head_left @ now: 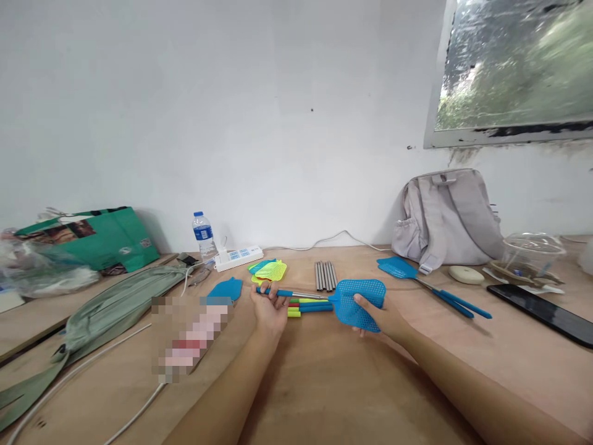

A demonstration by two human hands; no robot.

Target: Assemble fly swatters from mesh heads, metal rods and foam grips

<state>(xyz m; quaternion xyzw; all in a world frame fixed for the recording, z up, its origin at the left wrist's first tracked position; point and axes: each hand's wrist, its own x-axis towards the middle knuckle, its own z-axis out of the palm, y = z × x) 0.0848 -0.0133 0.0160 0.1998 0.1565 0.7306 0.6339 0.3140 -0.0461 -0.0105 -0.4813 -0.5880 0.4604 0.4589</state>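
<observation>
Bare left hand, bare right hand, slender bare forearms

The swatter head is plastic, its rod shiny metal.

Bench: tubes behind handles, centre | bottle left of power strip | backpack right, behind phone

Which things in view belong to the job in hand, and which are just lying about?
Likely the job's:
- held swatter
- metal rods
- loose handles
- swatter heads
- assembled swatters

Apparently lying about:
- backpack
- bottle
- power strip
- phone
- green bag
</observation>
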